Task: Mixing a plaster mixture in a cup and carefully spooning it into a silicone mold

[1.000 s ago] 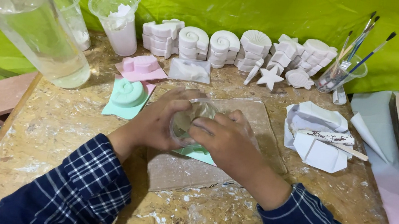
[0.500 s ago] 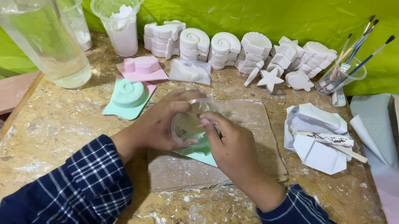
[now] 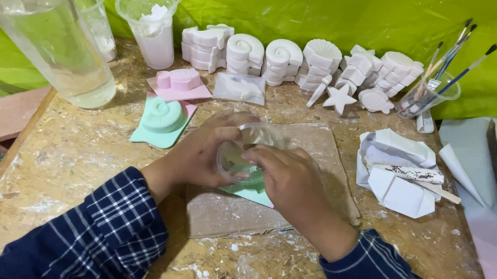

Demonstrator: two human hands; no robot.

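Together, left hand (image 3: pixel 199 152) and right hand (image 3: pixel 291 180) curl closed around a tilted clear plastic cup (image 3: pixel 240 154) above a green mould (image 3: pixel 251 192)

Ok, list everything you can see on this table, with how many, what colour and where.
Plastic bottle: one, clear, white cap, far left.
Plastic cups: two, clear, back left; one holds white plaster and a stick.
Plaster casts: several stacks, white, back row, shells and a star.
Brush cup: one, clear, several brushes, back right.
Pink mould: one, behind the green one.
Green shell mould: one, left of centre.
Folded paper: white pile, right.
Cardboard sheet: one, brown, centre.
Small cup: one, clear, held tilted over a green mould.
Left hand, right hand: both on the small cup.
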